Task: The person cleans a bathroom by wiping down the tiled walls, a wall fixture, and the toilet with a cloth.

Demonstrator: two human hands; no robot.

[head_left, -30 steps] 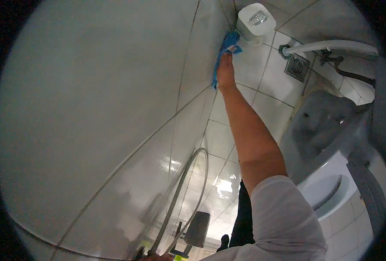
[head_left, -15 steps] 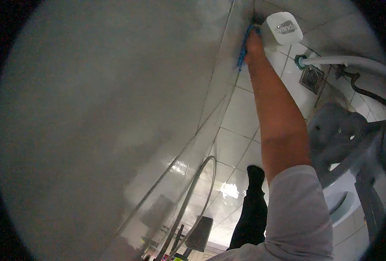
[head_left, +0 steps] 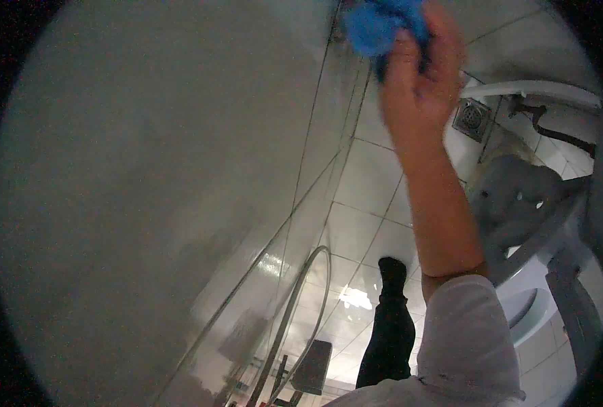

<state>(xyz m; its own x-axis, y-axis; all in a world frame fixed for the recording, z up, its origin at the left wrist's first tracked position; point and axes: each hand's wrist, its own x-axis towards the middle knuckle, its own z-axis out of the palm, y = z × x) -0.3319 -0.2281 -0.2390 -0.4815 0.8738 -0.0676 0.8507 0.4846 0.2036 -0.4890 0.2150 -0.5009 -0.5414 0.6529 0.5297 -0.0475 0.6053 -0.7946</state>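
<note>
My right hand (head_left: 427, 88) reaches up to the top of the view, its thumb and fingers closed around a bunched blue cloth (head_left: 376, 27). Motion smears both a little. The cloth appears lifted off the floor, in front of the corner where the tiled wall (head_left: 179, 136) meets the tiled floor (head_left: 362, 176). Whether it touches the wall, I cannot tell. My left hand is out of view.
A floor drain (head_left: 472, 119) lies right of my wrist, near a white pipe (head_left: 532, 88) and a dark hose (head_left: 562, 138). A grey plastic object (head_left: 518, 197) and a toilet (head_left: 535, 315) stand at the right. A looped hose (head_left: 328, 271) and a dark-clad leg (head_left: 388, 332) are lower down.
My right hand has come up from the wall's base toward the camera with the blue cloth. The white container is now hidden from view. My left hand, partly visible a second ago, is gone.
</note>
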